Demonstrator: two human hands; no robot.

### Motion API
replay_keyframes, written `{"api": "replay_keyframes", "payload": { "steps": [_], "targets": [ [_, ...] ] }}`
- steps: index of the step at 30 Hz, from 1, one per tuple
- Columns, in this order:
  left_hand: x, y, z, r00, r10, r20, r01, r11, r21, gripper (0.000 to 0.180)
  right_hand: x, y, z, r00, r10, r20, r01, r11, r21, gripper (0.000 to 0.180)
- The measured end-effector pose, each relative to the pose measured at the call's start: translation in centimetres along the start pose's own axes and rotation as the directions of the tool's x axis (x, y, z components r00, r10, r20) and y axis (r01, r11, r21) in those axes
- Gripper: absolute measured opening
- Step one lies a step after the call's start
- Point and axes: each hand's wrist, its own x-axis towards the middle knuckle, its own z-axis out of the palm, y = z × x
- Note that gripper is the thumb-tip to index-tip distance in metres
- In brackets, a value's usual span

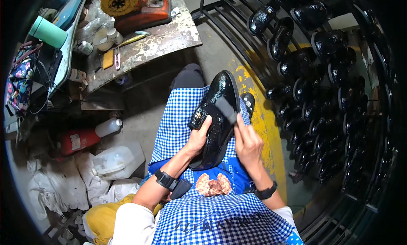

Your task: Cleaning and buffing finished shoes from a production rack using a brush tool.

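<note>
A glossy black shoe lies across my lap, toe pointing away from me and sole edge turned to the right. My left hand grips its upper from the left side, thumb lying on the leather. In my right hand is a small grey flat tool, pinched between thumb and fingers against the shoe's side; motion blur hides its exact kind. A blue-and-white checked apron covers my legs under the shoe.
To the right, a black metal rack carries many glossy black shoes. At upper left stands a worn table with an orange machine, a yellow block and jars. A red bottle and a translucent jug lie at left.
</note>
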Motion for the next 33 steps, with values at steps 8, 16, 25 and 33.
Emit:
{"api": "replay_keyframes", "payload": {
  "steps": [8,16,25,33],
  "targets": [
    [0.1,0.0,0.0,1.000,-0.015,-0.014,0.013,0.995,-0.100,0.036,-1.7,2.2,-1.6,0.836,0.508,0.207,-0.528,0.644,0.554,0.048],
    [0.4,-0.5,-0.2,0.997,0.041,-0.065,-0.039,0.999,0.023,0.037,-2.4,1.3,-2.1,0.981,0.187,0.056,-0.195,0.935,0.297,0.033],
    [0.4,-0.7,-0.1,0.989,0.090,-0.117,-0.079,0.992,0.099,0.034,-5.3,0.6,-0.6,0.998,0.022,-0.053,-0.020,0.999,0.046,0.035],
    [0.5,-0.4,0.1,0.982,0.119,-0.146,-0.104,0.989,0.108,0.035,-6.7,0.5,0.0,0.999,-0.029,-0.018,0.030,0.996,0.089,0.031]
  ]
}}
